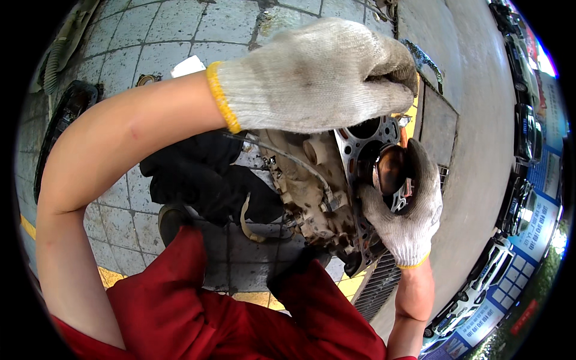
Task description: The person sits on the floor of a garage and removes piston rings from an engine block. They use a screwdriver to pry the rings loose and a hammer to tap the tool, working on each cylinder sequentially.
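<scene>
An engine block, dirty and metallic, lies on the tiles in front of my knees, its flat face with round cylinder bores turned to the right. At one bore, my right hand in a white knit glove has thumb and fingers curled around a piston with a brown, shiny crown. How deep the piston sits in the bore is hard to tell. My left hand, gloved too, is raised over the block's far end. Its fingers are curled closed, and whatever is in them is hidden.
Black cloth lies left of the block, near a curved strap-like piece. A grey cable crosses the block. At far left is a black pan. A floor grating runs at right; parked cars stand beyond.
</scene>
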Demonstrator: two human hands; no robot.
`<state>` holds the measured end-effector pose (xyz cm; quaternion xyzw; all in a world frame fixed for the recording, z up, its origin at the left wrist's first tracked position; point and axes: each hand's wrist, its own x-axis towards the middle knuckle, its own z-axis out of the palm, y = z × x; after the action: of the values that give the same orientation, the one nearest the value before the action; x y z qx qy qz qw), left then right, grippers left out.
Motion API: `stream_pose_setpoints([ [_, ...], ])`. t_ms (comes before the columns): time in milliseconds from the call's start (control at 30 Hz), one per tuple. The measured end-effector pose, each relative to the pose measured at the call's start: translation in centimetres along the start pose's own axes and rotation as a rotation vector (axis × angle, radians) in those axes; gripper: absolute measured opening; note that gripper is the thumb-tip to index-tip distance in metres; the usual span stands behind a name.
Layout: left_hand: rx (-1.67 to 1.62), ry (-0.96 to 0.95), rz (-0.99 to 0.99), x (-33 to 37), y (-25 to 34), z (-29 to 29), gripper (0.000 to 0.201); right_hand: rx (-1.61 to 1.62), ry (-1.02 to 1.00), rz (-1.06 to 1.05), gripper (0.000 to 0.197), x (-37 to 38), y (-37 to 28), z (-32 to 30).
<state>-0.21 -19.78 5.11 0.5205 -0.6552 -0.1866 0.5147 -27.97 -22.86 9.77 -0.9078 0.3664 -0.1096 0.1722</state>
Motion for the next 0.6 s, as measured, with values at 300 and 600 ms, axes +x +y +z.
stream_pose_setpoints([
  [300,-0.493,-0.092,-0.027,-0.3,-1.1,-5.8,0.027,-0.026,-0.033,0.022,0.089,-0.2,-0.7,0.6],
  [600,-0.441,-0.075,-0.120,-0.3,-2.4,-6.5,0.024,-0.265,-0.197,0.122,0.106,1.5,-3.6,-1.9],
])
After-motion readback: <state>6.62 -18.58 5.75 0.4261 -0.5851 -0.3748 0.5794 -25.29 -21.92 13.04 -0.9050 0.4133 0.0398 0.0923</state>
